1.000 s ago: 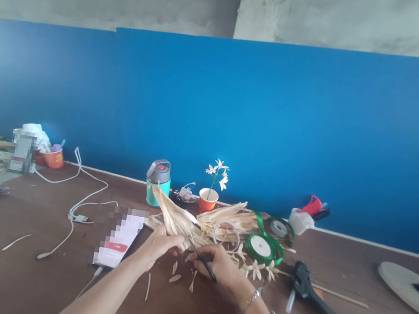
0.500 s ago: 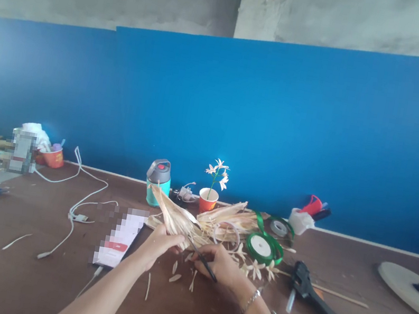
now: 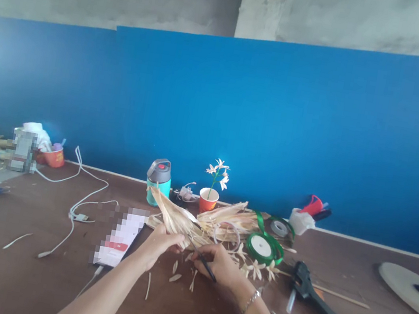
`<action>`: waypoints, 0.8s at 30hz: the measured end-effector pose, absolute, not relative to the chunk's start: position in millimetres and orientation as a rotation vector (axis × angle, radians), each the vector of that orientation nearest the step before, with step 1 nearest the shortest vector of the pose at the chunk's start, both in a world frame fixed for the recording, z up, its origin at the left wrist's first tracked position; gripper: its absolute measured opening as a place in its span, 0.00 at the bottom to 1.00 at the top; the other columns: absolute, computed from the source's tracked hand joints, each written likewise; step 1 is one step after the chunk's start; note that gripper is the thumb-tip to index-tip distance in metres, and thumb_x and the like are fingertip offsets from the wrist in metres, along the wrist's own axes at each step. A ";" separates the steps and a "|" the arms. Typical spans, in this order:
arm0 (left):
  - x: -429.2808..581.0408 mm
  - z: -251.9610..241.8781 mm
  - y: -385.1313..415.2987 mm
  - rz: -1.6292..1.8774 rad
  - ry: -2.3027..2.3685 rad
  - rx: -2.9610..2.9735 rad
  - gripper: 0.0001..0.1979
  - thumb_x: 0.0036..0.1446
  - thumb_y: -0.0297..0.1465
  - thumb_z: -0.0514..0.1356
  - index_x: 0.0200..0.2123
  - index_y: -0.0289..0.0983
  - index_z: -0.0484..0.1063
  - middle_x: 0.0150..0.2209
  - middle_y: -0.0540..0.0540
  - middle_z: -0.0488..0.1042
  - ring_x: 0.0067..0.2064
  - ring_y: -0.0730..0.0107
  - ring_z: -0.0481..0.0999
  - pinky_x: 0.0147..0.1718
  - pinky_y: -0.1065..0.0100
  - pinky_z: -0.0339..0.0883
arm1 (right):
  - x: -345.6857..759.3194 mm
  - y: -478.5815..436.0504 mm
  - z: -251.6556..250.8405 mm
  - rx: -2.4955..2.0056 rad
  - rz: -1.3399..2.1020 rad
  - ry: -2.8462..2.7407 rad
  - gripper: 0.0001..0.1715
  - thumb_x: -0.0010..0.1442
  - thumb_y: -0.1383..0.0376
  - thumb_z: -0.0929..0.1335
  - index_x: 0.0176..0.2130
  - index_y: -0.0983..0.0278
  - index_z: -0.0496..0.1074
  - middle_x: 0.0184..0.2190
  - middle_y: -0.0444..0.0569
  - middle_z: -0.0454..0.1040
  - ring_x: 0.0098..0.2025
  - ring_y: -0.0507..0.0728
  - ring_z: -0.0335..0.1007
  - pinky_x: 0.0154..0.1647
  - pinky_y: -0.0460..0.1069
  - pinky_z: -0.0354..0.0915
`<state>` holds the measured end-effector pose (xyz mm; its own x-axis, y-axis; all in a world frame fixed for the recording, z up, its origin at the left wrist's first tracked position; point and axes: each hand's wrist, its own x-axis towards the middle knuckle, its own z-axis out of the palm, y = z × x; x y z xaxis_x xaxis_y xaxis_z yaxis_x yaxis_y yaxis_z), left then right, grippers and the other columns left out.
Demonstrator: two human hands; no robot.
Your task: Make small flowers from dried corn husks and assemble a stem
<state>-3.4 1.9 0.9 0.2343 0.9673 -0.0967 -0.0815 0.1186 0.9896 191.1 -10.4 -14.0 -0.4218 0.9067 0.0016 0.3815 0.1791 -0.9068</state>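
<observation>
My left hand [image 3: 158, 245] pinches a pale dried corn husk [image 3: 170, 213], whose broad end fans up and to the left. In my right hand [image 3: 219, 264] is a slim dark tool [image 3: 208, 268], slanting from the husk's lower edge down to the right; its exact kind is unclear. The tool's tip meets the husk close to my left fingertips. More dried husks [image 3: 230, 215] lie in a pile behind both hands. Small cut petal pieces [image 3: 174, 278] are scattered on the table below them. Several pale star-shaped flowers [image 3: 256, 269] rest just right of my right hand.
A red paper cup [image 3: 208, 202] holds a stem of pale flowers. Nearby stand a turquoise flask [image 3: 157, 191] and a green ribbon spool [image 3: 261, 247]. A phone [image 3: 121, 239] and white cables [image 3: 74, 209] lie left; a black glue gun [image 3: 317, 301] lies right.
</observation>
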 end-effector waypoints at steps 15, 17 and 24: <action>-5.6 5.0 4.8 1.122 1.068 1.182 0.17 0.43 0.28 0.63 0.40 0.35 0.68 0.34 0.46 0.77 0.37 0.62 0.76 0.34 0.67 0.67 | 193.6 -14.9 -1.7 -1.320 1.249 -1.901 0.13 0.44 0.73 0.66 0.31 0.69 0.79 0.16 0.42 0.67 0.18 0.45 0.52 0.18 0.41 0.49; -6.4 3.1 6.4 1.143 1.071 1.181 0.17 0.43 0.28 0.63 0.40 0.35 0.68 0.35 0.46 0.77 0.40 0.60 0.76 0.36 0.65 0.67 | 193.7 -15.3 0.4 -1.318 1.239 -1.917 0.12 0.44 0.73 0.66 0.29 0.69 0.79 0.16 0.41 0.65 0.18 0.45 0.51 0.17 0.41 0.49; -9.2 -2.8 10.0 1.152 1.049 1.202 0.12 0.49 0.36 0.61 0.35 0.36 0.70 0.28 0.50 0.75 0.35 0.63 0.75 0.35 0.66 0.66 | 194.5 -16.4 3.6 -1.329 1.268 -1.889 0.10 0.44 0.72 0.67 0.28 0.69 0.78 0.15 0.40 0.64 0.18 0.45 0.50 0.17 0.41 0.48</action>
